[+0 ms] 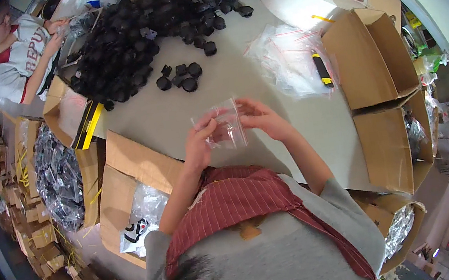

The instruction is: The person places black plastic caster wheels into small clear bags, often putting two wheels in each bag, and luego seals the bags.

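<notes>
Over the near middle of the table I hold a small clear zip bag [227, 130] in front of me. My left hand [200, 145] grips its left side, with the thumb on the near face. At the other side, the fingers of my right hand [266, 119] are closed on the edge by the zip strip. I see nothing inside the bag apart from fingers showing through the plastic. Beyond my hands lies a small cluster of round black plastic parts [189, 84], apart from a large heap of the same kind [127, 45].
Clear bags [287, 55] lie at right under a black-and-yellow utility knife [322, 70]. Open cardboard boxes [358, 60] line the right edge. Another box [140, 165] stands by my left arm, near a carton of bagged parts [58, 176]. A co-worker [26, 53] handles plastic at far left.
</notes>
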Action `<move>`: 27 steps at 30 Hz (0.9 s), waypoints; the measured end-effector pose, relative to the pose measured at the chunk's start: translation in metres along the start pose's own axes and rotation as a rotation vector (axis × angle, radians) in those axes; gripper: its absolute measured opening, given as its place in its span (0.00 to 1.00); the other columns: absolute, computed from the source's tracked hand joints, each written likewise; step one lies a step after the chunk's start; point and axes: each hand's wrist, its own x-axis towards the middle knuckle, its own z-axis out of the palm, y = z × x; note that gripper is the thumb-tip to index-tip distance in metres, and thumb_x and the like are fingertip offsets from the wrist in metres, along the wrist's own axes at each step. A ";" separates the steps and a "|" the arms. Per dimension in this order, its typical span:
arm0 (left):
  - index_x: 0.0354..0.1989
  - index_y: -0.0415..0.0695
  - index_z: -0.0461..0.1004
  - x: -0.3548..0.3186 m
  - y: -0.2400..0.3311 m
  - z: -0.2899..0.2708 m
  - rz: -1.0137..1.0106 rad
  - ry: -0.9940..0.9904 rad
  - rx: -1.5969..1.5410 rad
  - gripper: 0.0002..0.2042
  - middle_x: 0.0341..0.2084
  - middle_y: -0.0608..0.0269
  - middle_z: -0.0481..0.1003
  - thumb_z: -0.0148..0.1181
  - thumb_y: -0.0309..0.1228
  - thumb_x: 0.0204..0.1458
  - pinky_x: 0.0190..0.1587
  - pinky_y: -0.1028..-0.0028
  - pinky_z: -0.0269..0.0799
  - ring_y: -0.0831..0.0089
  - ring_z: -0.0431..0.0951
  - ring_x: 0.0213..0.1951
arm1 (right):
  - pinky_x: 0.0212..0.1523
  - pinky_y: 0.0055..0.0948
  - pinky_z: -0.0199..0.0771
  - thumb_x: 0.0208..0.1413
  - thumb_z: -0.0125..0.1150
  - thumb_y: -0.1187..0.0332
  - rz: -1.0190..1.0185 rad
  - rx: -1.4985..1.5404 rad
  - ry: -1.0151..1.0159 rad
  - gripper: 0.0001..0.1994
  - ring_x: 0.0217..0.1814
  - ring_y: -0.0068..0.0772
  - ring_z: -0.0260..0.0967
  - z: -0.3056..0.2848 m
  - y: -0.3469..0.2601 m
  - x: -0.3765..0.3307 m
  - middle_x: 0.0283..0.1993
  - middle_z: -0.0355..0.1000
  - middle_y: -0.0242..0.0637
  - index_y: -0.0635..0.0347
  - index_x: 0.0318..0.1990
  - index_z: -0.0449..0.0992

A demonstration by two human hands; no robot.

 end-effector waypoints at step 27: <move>0.58 0.38 0.67 -0.027 0.014 -0.043 -0.010 0.222 0.176 0.27 0.40 0.61 0.78 0.66 0.29 0.49 0.35 0.79 0.68 0.76 0.75 0.35 | 0.28 0.23 0.72 0.55 0.66 0.69 0.298 -0.039 -0.235 0.07 0.27 0.20 0.70 -0.011 -0.024 0.003 0.30 0.74 0.30 0.62 0.37 0.78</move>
